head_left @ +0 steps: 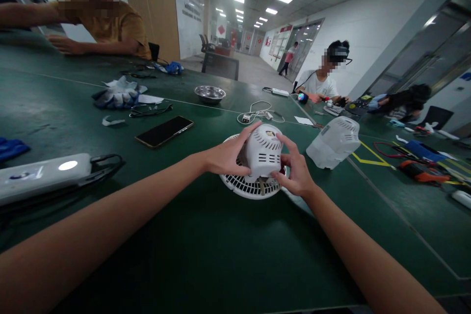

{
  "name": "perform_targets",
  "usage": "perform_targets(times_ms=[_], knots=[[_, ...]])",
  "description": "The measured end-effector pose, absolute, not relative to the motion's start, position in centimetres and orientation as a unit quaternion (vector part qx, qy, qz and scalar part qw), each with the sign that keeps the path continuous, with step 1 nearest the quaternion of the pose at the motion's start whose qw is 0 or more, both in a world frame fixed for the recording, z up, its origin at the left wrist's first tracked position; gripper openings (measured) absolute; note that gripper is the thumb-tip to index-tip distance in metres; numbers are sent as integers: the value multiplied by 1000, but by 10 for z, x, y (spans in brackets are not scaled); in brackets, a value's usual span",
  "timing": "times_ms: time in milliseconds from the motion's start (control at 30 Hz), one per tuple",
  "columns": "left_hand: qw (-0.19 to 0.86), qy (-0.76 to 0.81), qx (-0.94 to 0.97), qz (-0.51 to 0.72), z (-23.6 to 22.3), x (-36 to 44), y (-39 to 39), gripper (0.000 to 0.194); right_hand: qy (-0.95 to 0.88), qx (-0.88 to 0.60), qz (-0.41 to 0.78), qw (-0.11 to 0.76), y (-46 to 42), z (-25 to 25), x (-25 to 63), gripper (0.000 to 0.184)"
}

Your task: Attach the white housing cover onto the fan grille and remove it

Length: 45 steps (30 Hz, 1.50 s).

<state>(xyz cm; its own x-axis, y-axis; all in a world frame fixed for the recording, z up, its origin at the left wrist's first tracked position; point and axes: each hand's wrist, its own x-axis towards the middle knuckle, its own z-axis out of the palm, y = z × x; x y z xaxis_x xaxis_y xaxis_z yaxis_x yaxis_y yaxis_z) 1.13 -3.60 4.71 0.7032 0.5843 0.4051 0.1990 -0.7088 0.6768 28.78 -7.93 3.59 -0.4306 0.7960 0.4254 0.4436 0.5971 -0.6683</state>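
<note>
Between my two hands is a white slotted fan motor housing (265, 149). My left hand (235, 152) grips its left side, thumb low near the front edge and fingers over the top. On the other side my right hand (296, 169) holds the housing with fingers curled at its upper and lower right. Beneath it lies a round white fan grille (239, 185) on the green table. A narrow metal part shows below the housing. The inside of the housing is hidden. To the right stands a separate white plastic casing (334, 142) with slots.
A phone (164, 131), a metal bowl (209, 93), gloves (117, 93) and a white cable (260, 113) lie beyond my hands. A white power strip (44, 176) is at left. An orange-black tool (423, 171) lies at right. Other people sit around the table.
</note>
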Motion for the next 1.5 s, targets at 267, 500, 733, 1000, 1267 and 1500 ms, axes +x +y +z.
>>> perform_targets(times_ms=[267, 500, 733, 1000, 1267, 1500], knots=[[220, 210, 879, 368, 38, 22, -39, 125, -834, -367, 230, 342, -80, 40, 284, 101], [188, 183, 883, 389, 34, 22, -36, 111, -841, -366, 217, 334, -79, 42, 284, 102], [204, 193, 887, 368, 33, 16, -31, 111, -851, -368, 195, 321, -80, 45, 285, 96], [156, 259, 875, 379, 28, 23, -33, 113, -836, -387, 177, 346, -76, 41, 283, 106], [154, 381, 819, 400, 15, 9, -25, 67, -807, -438, 85, 388, -62, 33, 294, 93], [240, 509, 726, 396, -1, -2, -9, 58, -777, -476, 159, 381, -53, 26, 304, 112]])
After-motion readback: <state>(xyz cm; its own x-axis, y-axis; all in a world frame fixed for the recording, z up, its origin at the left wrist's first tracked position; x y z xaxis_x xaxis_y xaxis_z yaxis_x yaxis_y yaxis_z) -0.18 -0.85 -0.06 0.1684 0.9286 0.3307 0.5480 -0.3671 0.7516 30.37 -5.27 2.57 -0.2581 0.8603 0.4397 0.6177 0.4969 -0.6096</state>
